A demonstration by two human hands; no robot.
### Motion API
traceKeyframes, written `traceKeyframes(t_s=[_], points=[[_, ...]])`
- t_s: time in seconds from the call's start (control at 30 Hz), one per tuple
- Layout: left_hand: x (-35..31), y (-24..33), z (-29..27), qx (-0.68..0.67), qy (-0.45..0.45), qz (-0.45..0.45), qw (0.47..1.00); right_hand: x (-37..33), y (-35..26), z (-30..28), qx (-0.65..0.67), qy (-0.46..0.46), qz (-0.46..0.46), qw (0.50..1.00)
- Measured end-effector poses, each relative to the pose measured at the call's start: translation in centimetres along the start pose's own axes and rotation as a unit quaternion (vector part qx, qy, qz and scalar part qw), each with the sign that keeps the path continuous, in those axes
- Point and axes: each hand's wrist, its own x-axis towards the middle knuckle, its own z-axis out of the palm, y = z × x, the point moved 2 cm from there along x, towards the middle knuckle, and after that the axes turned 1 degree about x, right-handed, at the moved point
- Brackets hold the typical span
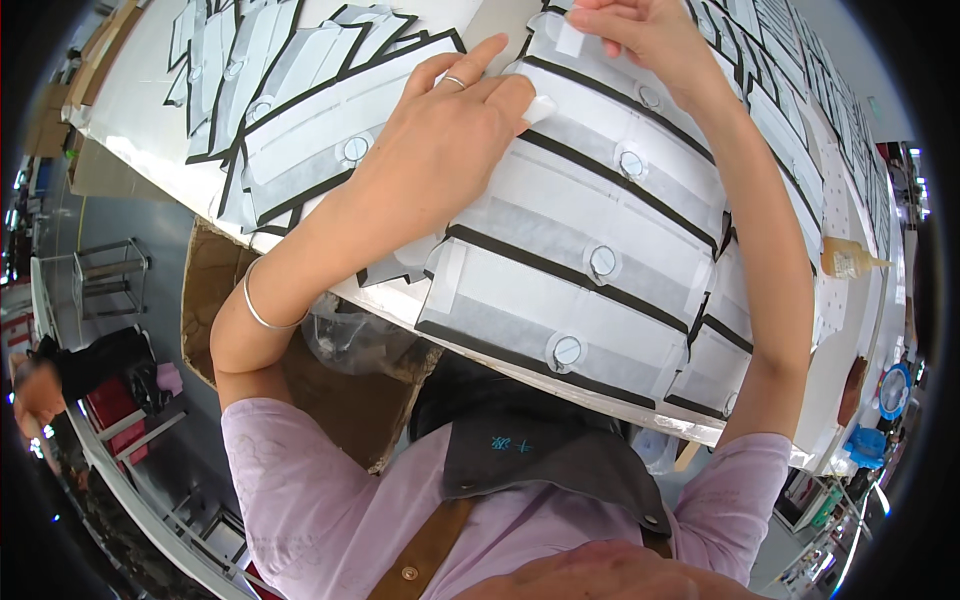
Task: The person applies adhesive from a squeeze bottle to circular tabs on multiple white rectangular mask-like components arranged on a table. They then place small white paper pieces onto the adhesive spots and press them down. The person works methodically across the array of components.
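White flat panels with black edges lie overlapped in a column on the table before me. One panel [540, 310] near the table's front edge carries a round silvery disc [568, 350], as do the others. My right hand [645, 40] is at the far end of the column, thumb and fingers pinching a small white strip [570, 40] over the farthest panel. My left hand [450, 130] lies across the column's left side, its index finger stretched out. Between its thumb and curled fingers a small crumpled white piece [541, 108] sticks out; what kind it is I cannot make out.
More black-edged panels [310, 130] are heaped at the left, and others lie along the right. A yellowish squeeze bottle [848, 258] is on the table at the right. Below the table's left edge stands an open cardboard box [215, 290]. A person [40, 390] is at the far left.
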Motion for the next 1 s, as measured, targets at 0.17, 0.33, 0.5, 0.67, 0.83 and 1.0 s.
traceKeyframes(t_s=[0.17,0.33,0.5,0.67,0.83,1.0], points=[[0.2,-0.6,0.3,-0.058,-0.036,-0.023,0.997,2.1,1.8,1.0,0.104,-0.022,0.072,0.992],[0.6,-1.9,0.1,-0.033,-0.002,-0.024,0.999,2.7,2.3,2.0,0.106,-0.019,0.051,0.993],[1.8,-2.7,0.4,-0.010,0.026,-0.016,0.999,3.2,3.3,2.4,0.104,0.011,0.021,0.994],[3.0,-2.7,0.5,-0.005,-0.016,0.009,1.000,2.7,3.2,2.8,0.077,0.036,-0.011,0.996],[3.9,-3.4,1.4,0.034,-0.008,0.078,0.996,2.2,2.9,2.9,0.055,0.041,-0.039,0.997],[4.3,-3.3,0.9,0.074,-0.049,0.086,0.992,1.5,1.7,2.5,-0.110,0.078,-0.135,0.982]])
